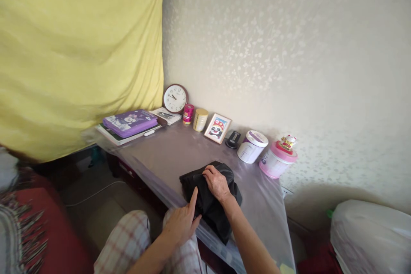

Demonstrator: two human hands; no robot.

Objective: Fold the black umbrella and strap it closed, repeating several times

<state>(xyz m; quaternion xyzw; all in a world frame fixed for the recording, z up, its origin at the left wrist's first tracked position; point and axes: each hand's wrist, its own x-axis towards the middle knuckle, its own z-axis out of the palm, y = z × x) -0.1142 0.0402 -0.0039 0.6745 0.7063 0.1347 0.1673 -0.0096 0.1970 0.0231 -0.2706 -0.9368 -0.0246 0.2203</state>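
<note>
A crumpled black bag [215, 209] of thin, soft material lies bunched on the near right part of the table, its folds partly hidden by my hands. My right hand [215, 183] is on top of it, fingers curled and closed on a fold near its upper edge. At the bag's left side, my left hand [183, 221] has its index finger stretched along the material and its thumb lower down, the near edge gripped between them. Its other fingers are hidden. Whether anything is inside the bag, I cannot tell.
A plastic-covered table [150, 154] stands against the wall. Along its back are a clock [175, 98], a pink can [188, 114], a yellowish tin [201, 120], a picture frame [218, 128], a black device [233, 139], a white tub [252, 147] and a pink-lidded tub [276, 162]. A purple case [130, 123] lies left.
</note>
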